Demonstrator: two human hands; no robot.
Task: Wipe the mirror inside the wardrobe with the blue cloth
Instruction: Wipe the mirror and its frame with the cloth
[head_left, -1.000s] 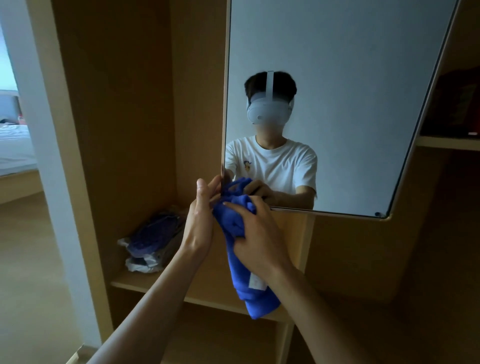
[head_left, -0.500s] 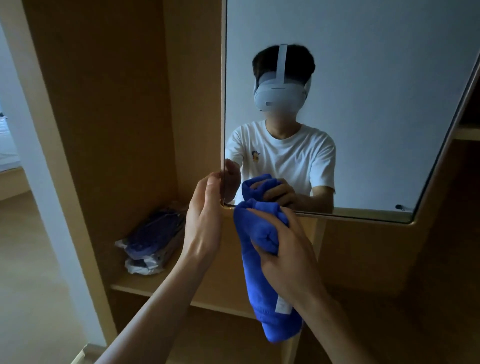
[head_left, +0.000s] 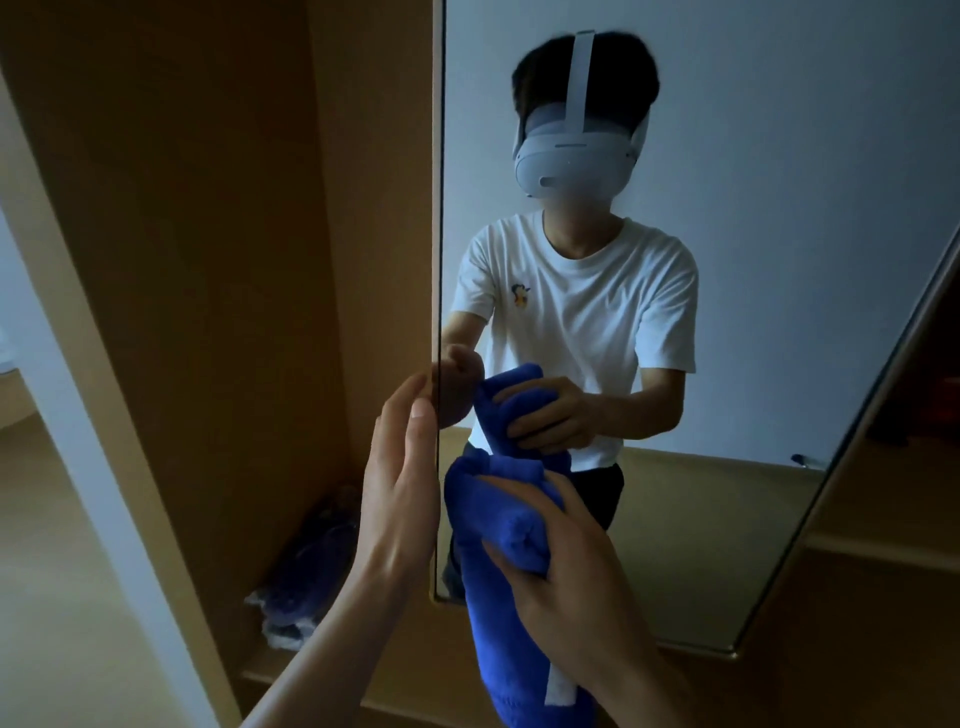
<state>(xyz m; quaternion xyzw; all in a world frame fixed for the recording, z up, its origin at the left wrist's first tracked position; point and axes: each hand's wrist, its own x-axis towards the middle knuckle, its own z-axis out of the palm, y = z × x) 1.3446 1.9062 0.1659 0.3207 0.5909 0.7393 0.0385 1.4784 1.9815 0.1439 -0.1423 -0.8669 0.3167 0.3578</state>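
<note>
The mirror (head_left: 753, 260) fills the upper right, fixed to a wooden panel inside the wardrobe. A bunched blue cloth (head_left: 498, 525) with a white label hangs down in front of the mirror's lower left corner. My right hand (head_left: 566, 582) is shut on the cloth and holds it against or just before the glass. To its left, my left hand (head_left: 400, 493) rests at the mirror's left edge with its fingers extended and holds nothing. The glass reflects a person in a white T-shirt and both hands with the cloth.
A wooden wardrobe side wall (head_left: 208, 260) stands on the left. On the lower shelf (head_left: 270, 670) lies a bundle of blue and white bags (head_left: 306, 571). More shelves (head_left: 883, 545) sit dark at the right behind the mirror panel.
The view has moved closer to the mirror. My left hand has let go of the cloth and moved to the mirror's left edge. My right hand has lifted the cloth in front of the glass.
</note>
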